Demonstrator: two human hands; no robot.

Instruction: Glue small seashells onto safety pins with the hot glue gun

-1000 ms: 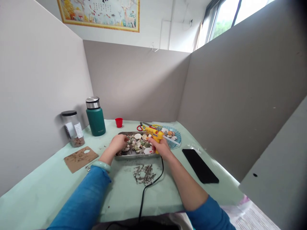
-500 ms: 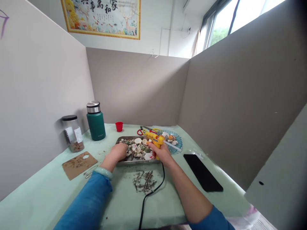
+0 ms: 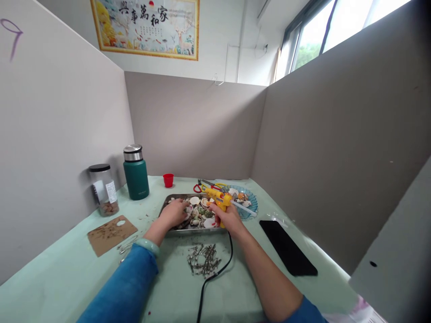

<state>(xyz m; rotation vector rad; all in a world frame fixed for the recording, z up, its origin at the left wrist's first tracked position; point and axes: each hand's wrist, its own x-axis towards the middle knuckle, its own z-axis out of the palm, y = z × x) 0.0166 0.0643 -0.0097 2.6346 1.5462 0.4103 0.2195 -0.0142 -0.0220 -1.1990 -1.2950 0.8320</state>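
Observation:
My right hand (image 3: 230, 219) is wrapped round the handle of a yellow hot glue gun (image 3: 218, 198), its nozzle pointing left. A white glue stick (image 3: 245, 208) sticks out of its back. Beneath the gun lies a metal tray (image 3: 198, 231) of seashells (image 3: 195, 210). My left hand (image 3: 175, 212) rests over the tray's left part, fingers stretched out on the shells. Whether its fingertips touch a single shell I cannot make out. In front of the tray lies a pile of small metal clips (image 3: 204, 259).
A blue plate (image 3: 253, 197) of shells and scissors (image 3: 198, 188) lie behind. On the left are a green thermos (image 3: 136, 177), a jar (image 3: 103, 190) and a brown card (image 3: 111, 235). A red cup (image 3: 168, 180) stands at the back, a black phone-like slab (image 3: 288, 247) right. The gun's black cord (image 3: 215, 274) runs forward.
My left hand has shifted right and further over the shells, its fingers now spread out rather than curled down. The right hand keeps the glue gun about where it was. The view tilts slightly up.

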